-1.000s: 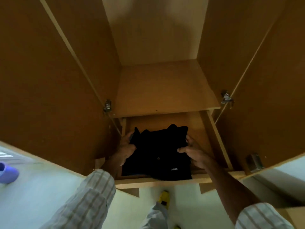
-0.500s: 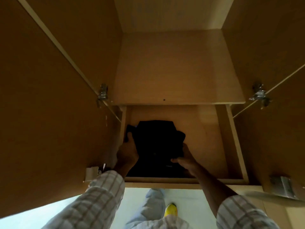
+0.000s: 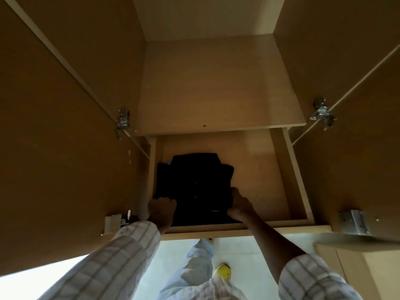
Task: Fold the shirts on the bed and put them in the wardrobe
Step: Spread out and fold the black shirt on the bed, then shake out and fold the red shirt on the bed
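Black folded cotton shirt point(image 3: 194, 187) lies on the wooden wardrobe's lower shelf point(image 3: 259, 180), between both hands. The left hand point(image 3: 162, 210) rests curled against its near-left corner. The right hand point(image 3: 240, 205) pinches its near-right edge.

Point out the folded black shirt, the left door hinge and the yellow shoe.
folded black shirt point(image 3: 194, 187): head view, middle of its top.
left door hinge point(image 3: 123, 121): head view, metal body.
yellow shoe point(image 3: 223, 271): head view, toe.

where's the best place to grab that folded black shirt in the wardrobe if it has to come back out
Probably by its two near corners, coming from the open front. The black shirt lies flat on the lower shelf, tight to the left wall, so only the front edge and right side are free; the left hand and right hand are there.
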